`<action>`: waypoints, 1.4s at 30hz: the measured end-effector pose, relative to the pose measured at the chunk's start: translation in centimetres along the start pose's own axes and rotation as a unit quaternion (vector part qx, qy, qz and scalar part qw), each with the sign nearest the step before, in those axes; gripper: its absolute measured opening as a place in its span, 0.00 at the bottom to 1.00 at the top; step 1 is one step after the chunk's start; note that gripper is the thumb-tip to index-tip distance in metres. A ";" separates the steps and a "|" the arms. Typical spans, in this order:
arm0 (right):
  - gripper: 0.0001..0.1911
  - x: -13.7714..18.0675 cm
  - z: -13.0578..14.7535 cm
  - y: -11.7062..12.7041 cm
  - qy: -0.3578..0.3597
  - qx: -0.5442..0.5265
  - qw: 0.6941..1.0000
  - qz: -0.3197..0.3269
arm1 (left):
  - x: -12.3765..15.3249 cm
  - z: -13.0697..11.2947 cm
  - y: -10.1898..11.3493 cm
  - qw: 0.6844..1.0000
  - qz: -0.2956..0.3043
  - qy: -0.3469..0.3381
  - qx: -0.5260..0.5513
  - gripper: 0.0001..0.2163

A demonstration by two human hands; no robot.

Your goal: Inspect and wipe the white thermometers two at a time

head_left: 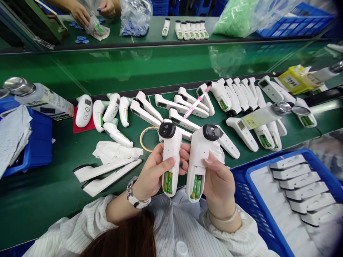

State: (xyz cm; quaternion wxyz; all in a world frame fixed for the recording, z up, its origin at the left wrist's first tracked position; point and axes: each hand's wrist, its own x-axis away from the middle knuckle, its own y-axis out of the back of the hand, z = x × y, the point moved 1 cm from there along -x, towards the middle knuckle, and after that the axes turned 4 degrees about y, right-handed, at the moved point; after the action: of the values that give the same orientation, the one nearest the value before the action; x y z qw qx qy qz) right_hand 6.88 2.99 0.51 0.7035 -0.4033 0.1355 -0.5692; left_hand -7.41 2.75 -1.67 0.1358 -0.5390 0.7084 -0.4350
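Two white infrared thermometers are held up side by side over the bench's front edge. My left hand (pixel 153 171) is wrapped round the left thermometer (pixel 170 150), thumb on its body. My right hand (pixel 218 175) grips the right thermometer (pixel 197 151) the same way. Both have black sensor heads at the top and uncovered battery bays with green batteries showing. Just behind them lie a roll of tape (pixel 146 138) and more white thermometers (pixel 184 119). To the left, two thermometers (pixel 112 176) rest beside a crumpled white cloth (pixel 114 151).
A blue crate (pixel 241 175) with rows of thermometers stands at right. Pump bottles (pixel 44 98) (pixel 264 116) and a pink-white toothbrush (pixel 197 103) sit among the thermometers. At left is a blue bin (pixel 40 139) with papers. Across the divider, another person's hands (pixel 81 14) handle a bagged item.
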 end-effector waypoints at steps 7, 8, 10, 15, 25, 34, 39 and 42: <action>0.18 0.3 0.9 0.1 0.040 -0.001 0.999 -0.006 | 0.0 0.0 -0.2 1.000 0.012 -0.011 -0.019 0.13; 0.19 0.4 0.9 0.2 0.040 -0.001 0.999 0.002 | 0.0 0.0 -0.2 1.000 0.011 -0.011 -0.023 0.13; 0.20 0.4 0.9 0.3 0.041 0.008 0.999 0.012 | 0.1 0.1 0.0 1.000 0.005 -0.009 -0.027 0.12; 0.18 0.8 0.9 0.1 0.051 0.059 0.997 0.011 | 0.1 0.0 0.2 0.995 -0.026 -0.082 -0.044 0.09; 0.27 0.5 0.2 0.0 0.104 0.119 0.987 -0.032 | 0.0 -0.8 -0.9 0.997 -0.062 -0.044 0.018 0.16; 0.36 0.4 -0.2 0.1 0.130 0.148 0.979 -0.048 | 0.3 -0.5 -0.7 0.999 -0.032 -0.021 -0.029 0.22; 0.36 0.3 -0.2 0.4 0.143 0.167 0.975 -0.029 | 0.3 -0.4 -0.5 0.999 -0.030 -0.029 -0.032 0.22; 0.32 0.4 -0.2 0.5 0.134 0.195 0.971 -0.028 | 0.3 -0.4 -0.5 0.998 -0.031 -0.041 -0.048 0.21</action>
State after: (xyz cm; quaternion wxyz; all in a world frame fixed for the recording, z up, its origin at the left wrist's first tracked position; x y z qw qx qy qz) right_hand 7.19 2.57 0.17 0.7277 -0.1822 0.1030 -0.6532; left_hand -7.44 2.70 -0.97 0.1256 -0.5837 0.7054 -0.3821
